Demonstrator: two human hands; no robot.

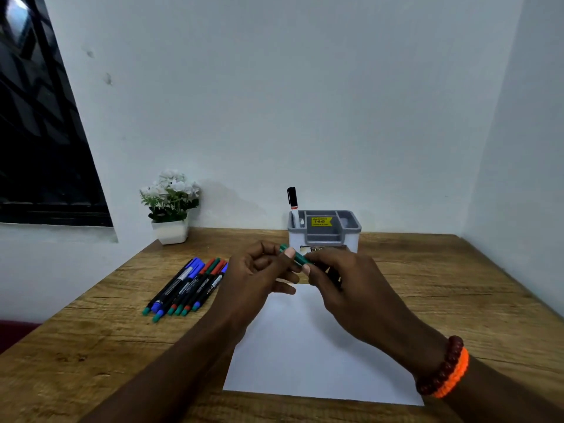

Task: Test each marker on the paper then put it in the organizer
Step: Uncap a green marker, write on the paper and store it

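While both my hands meet above the far edge of the paper (pixel 308 346), a green marker (pixel 295 255) is pinned between them, its long axis running from about ten o'clock down to four o'clock. My left hand (pixel 259 276) pinches the green cap end, thumb on top; my right hand (pixel 345 288) wraps the barrel, which is mostly hidden under my fingers. I judge the cap is about to be pulled off along that slanted axis, the hands drawing apart. I cannot tell whether it has loosened yet. The sheet lies directly under the marker, at six o'clock from it, so the tip has only to drop. At twelve o'clock stands the grey organizer (pixel 325 232), one black-capped marker (pixel 293 203) upright in its left compartment. Untested markers (pixel 186 285) wait in a row at nine o'clock on the tabletop (pixel 91 346).
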